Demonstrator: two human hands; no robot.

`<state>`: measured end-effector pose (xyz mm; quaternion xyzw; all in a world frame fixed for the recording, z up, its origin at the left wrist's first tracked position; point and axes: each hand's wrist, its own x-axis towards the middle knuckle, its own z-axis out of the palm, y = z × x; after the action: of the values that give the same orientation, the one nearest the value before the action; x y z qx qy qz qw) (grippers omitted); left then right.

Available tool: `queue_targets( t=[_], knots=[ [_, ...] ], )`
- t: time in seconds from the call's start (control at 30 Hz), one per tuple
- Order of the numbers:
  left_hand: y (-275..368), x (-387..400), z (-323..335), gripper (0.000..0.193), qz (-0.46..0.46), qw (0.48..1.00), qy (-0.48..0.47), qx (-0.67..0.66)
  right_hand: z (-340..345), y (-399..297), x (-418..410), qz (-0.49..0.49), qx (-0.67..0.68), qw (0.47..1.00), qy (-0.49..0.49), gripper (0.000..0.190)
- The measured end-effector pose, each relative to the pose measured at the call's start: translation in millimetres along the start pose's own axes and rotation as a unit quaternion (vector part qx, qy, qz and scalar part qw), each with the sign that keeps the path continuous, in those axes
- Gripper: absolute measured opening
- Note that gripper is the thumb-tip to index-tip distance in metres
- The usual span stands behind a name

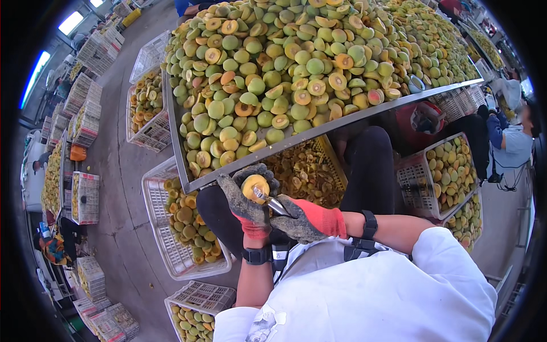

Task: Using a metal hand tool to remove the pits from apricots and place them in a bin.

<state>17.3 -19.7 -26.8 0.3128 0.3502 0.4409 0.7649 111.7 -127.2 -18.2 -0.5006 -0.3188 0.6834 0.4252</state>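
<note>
My left hand (252, 205), in a dirty grey and red work glove, holds a halved stone fruit (255, 188) with its cut face up. My right hand (299, 218), gloved alike, grips a metal-shafted tool (277, 206), whose tip rests on the cut face of the fruit. The tip's exact shape is hard to make out. Just beyond both hands is the metal-rimmed table (256, 153), heaped with green and yellow halved fruits (256, 85). Below its edge, a yellow crate (331, 162) holds brownish fruit scraps (303, 171).
White plastic crates of fruit stand at the left (160, 222), near left (205, 295) and right (414, 192). A red bucket (401, 122) sits under the table. A white-rimmed cup (416, 84) lies among the fruit. Another person (513, 141) sits at the far right.
</note>
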Motion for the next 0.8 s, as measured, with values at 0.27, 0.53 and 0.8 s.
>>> queue_targets(
  t=[0.27,0.53,0.8],
  knots=[
    [3.4,0.1,-2.7,0.068,0.02,0.997,-0.076,-0.023,-9.5,-7.3,-1.2,0.007,0.088,0.992,-0.087,0.026],
    [9.7,4.2,-13.5,0.052,0.075,0.972,-0.13,0.183,-10.5,-18.2,-2.0,0.117,0.096,0.984,-0.097,0.024],
    [16.6,14.9,-22.3,0.053,-0.131,0.981,-0.137,0.05,-5.4,-5.6,5.3,0.075,0.077,0.994,-0.038,0.016]
  ],
)
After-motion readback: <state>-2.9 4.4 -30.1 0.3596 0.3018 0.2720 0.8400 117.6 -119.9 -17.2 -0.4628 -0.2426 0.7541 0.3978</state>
